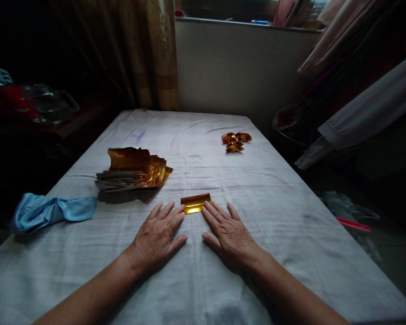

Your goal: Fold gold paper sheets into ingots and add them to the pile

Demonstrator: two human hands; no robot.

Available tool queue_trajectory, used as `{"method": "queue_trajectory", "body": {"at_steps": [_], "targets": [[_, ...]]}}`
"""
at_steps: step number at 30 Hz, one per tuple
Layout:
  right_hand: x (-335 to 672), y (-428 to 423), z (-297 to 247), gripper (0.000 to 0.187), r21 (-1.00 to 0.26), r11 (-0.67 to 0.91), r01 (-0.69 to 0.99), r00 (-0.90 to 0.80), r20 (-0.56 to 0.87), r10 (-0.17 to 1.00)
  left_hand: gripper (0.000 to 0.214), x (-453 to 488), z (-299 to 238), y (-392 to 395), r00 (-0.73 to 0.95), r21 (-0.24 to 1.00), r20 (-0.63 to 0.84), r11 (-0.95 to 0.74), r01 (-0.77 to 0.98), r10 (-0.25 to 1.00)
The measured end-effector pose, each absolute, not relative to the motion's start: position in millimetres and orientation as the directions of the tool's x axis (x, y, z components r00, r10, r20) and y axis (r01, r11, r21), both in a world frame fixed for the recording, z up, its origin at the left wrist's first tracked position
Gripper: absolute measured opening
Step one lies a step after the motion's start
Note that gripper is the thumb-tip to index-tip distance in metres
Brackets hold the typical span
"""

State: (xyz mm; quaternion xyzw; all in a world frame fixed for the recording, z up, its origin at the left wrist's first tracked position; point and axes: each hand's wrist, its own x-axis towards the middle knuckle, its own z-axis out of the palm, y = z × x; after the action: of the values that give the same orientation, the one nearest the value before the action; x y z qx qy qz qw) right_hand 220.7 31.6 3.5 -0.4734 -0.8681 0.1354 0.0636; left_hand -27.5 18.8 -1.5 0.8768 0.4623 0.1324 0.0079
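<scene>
A small folded gold foil paper (195, 203) lies on the white cloth-covered table (274, 198). My left hand (159, 237) rests flat, fingers stretched out, fingertips touching the paper's left end. My right hand (227, 234) lies flat too, fingertips at the paper's right end. Neither hand grips anything. A stack of gold foil sheets (133, 170) sits to the left, beyond my left hand. Three folded gold pieces (236, 141) lie further back on the right.
A blue cloth (50, 210) lies at the table's left edge. A glass jug (49, 104) stands on a dark side surface at left. Curtains and a wall are behind; hanging fabric and floor clutter are at right.
</scene>
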Motion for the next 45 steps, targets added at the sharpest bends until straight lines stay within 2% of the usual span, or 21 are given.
{"method": "queue_trajectory", "body": {"at_steps": [11, 18, 23, 30, 40, 45], "targets": [[232, 33, 2, 0.061, -0.207, 0.502, 0.840, -0.520, -0.040, 0.853, 0.033, 2, 13, 24, 0.528, 0.086, 0.340, -0.585, 0.806, 0.778], [233, 33, 0, 0.057, -0.192, 0.510, 0.839, -0.520, -0.003, 0.854, 0.056, 30, -6, 33, 0.584, 0.083, 0.224, -0.612, 0.786, 0.780], [232, 33, 2, 0.058, -0.216, 0.494, 0.842, -0.513, -0.038, 0.857, 0.055, -1, -7, 26, 0.605, 0.059, 0.182, -0.623, 0.780, 0.775], [233, 32, 4, 0.059, -0.237, 0.499, 0.834, -0.517, -0.017, 0.856, 0.051, -31, -2, 13, 0.601, 0.067, 0.218, -0.626, 0.777, 0.769], [225, 39, 4, 0.043, -0.291, 0.470, 0.833, -0.457, 0.117, 0.882, 0.014, -12, 9, 45, 0.386, 0.235, 0.360, -0.483, 0.843, 0.849], [228, 45, -1, 0.034, -0.335, 0.501, 0.798, -0.446, 0.233, 0.864, 0.043, -14, -7, 54, 0.272, 0.241, 0.457, -0.413, 0.879, 0.847]]}}
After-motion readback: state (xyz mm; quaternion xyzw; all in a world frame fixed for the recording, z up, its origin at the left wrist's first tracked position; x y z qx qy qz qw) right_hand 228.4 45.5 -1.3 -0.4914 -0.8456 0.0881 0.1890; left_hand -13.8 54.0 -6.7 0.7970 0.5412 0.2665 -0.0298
